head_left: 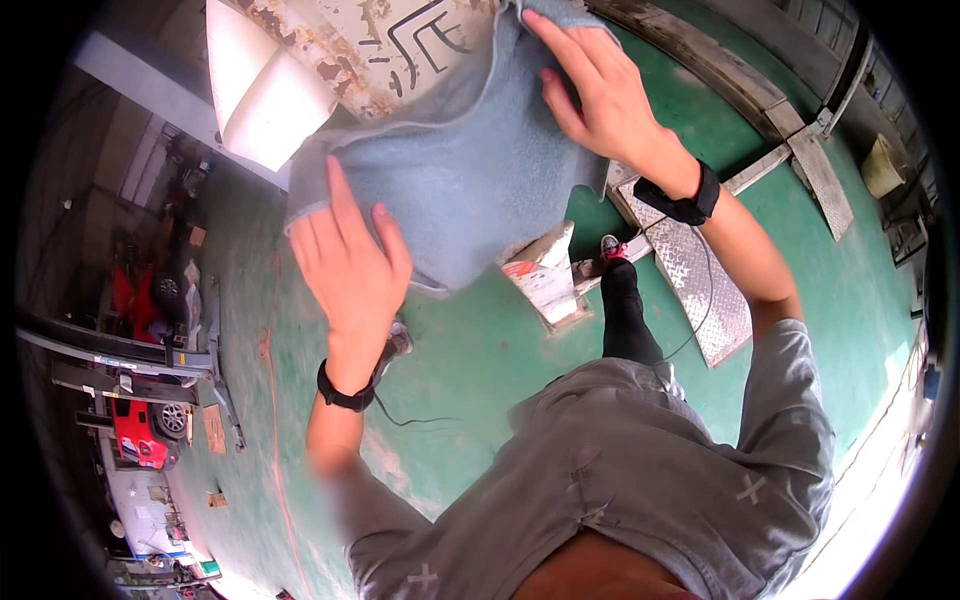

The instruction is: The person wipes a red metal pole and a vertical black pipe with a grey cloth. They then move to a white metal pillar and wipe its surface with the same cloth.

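A blue-grey towel is stretched between my two hands in front of a worn white metal post with rust patches and dark markings. My left hand has the towel's left side, index finger extended along it and thumb apart. Up at the towel's far right corner, my right hand grips the edge, its fingers long across the cloth. The fingertips are partly hidden by the fabric. Below the towel shows the post's white base. Whether the towel touches the post I cannot tell.
A white curved panel juts out left of the post. Diamond-plate metal ramps lie to the right on the green floor. Red vehicles and lift arms stand far left. A pale bucket is at far right.
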The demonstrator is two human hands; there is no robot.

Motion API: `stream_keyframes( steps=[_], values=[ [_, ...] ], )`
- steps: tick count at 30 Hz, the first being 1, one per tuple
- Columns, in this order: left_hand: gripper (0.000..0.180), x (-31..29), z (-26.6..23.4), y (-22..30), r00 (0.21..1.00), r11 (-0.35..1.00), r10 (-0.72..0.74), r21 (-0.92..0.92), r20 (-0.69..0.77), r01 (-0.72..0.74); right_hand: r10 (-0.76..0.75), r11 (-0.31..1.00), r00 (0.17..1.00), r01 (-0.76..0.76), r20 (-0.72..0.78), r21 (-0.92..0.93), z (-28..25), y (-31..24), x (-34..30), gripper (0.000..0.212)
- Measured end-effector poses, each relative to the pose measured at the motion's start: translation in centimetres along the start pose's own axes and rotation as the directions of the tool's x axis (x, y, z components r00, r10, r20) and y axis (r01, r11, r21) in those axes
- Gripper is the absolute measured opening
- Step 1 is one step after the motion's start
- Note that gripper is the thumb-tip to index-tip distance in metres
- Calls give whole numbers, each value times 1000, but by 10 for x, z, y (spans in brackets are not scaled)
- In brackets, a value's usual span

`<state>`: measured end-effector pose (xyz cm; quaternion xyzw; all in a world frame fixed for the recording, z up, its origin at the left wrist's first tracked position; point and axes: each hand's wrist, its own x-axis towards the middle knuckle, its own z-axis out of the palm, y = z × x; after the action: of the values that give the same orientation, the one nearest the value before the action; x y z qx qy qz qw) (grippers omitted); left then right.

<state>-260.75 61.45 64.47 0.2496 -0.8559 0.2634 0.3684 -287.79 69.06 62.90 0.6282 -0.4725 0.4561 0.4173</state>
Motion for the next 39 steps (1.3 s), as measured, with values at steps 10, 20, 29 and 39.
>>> stream_keyframes(
  steps=[10, 20, 29, 39],
  values=[
    [56, 14, 70, 12, 976, 973, 58, -207, -208, -102, 210, 973, 977, -212, 36, 87, 50, -10, -5, 60],
    [52, -151, 115, 44, 940, 906, 104, -422, 325, 46, 461, 848, 767, -529, 446, 33, -9, -53, -183, 48],
    [40, -177, 89, 71, 900, 687, 245, -719, 359, 100, 793, 559, 484, -820, 371, -124, -49, -74, -224, 35],
    [42, -192, 132, 88, 883, 781, 182, -609, 433, 138, 507, 788, 624, -615, 594, -27, 23, -60, -257, 48]
  ],
)
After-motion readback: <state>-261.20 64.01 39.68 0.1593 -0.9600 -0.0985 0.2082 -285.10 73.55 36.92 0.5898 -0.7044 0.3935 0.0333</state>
